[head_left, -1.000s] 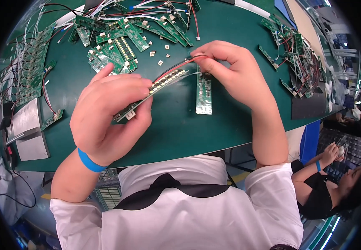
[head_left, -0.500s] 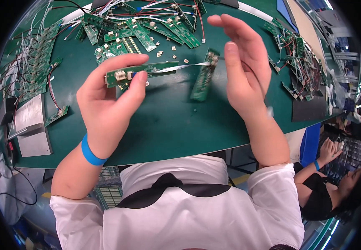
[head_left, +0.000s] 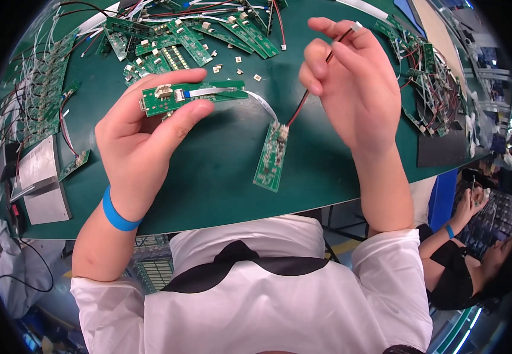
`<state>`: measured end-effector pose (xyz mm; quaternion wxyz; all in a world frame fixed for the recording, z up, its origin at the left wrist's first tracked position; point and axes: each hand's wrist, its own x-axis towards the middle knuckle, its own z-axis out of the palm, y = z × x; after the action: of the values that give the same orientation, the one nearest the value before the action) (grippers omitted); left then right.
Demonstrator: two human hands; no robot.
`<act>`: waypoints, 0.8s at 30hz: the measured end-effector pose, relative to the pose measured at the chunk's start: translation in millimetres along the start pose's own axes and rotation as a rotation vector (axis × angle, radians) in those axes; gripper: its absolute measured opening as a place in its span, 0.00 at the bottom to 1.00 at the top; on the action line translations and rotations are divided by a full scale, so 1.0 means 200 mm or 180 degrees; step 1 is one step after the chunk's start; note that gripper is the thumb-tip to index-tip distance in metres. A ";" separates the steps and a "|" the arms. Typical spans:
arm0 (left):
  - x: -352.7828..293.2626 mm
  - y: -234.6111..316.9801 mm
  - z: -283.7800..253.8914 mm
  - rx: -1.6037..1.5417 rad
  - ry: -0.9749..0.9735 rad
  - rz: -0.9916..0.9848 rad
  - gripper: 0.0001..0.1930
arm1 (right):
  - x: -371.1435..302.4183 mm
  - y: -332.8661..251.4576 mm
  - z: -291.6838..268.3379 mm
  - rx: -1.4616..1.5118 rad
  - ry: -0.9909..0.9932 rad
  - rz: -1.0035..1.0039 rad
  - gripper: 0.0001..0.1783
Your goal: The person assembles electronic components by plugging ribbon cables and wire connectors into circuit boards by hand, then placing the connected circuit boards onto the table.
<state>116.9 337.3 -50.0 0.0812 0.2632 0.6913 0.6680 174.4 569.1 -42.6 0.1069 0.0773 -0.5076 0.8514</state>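
Observation:
My left hand holds a long green circuit board by its left end, between thumb and fingers, with white connectors facing up. A flat white ribbon cable with a blue end sits at one of its connectors and runs to a smaller green circuit board. That smaller board hangs tilted between my hands. From its top end a red and black wire rises to my right hand, pinched between thumb and fingers. The wire's white plug sticks out above my fingertips.
A pile of circuit boards and cables lies at the back, with several small white parts before it. Wired boards stand at left near a metal plate; more boards lie right. Another person is at the right.
My right hand has closed on the red and black wire and raised its plug. The smaller board has swung down and slightly left. My left hand has shifted slightly left with the long board.

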 end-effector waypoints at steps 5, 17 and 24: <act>0.01 -0.04 -0.02 0.0215 -0.0203 0.0616 0.12 | 0.01 0.08 -0.01 -0.0994 0.0083 -0.0077 0.14; -0.01 -0.02 -0.03 -0.0200 -0.0433 0.0507 0.11 | -0.05 0.03 0.04 -0.3583 0.0035 0.0978 0.43; 0.00 -0.03 -0.03 -0.0260 -0.0335 0.0490 0.11 | -0.17 0.06 0.13 -0.5002 -0.1029 -0.0021 0.39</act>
<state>113.8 332.2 -54.9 0.0764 0.3468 0.6360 0.6851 205.5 536.4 -48.2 0.0577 0.1033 -0.9676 0.2230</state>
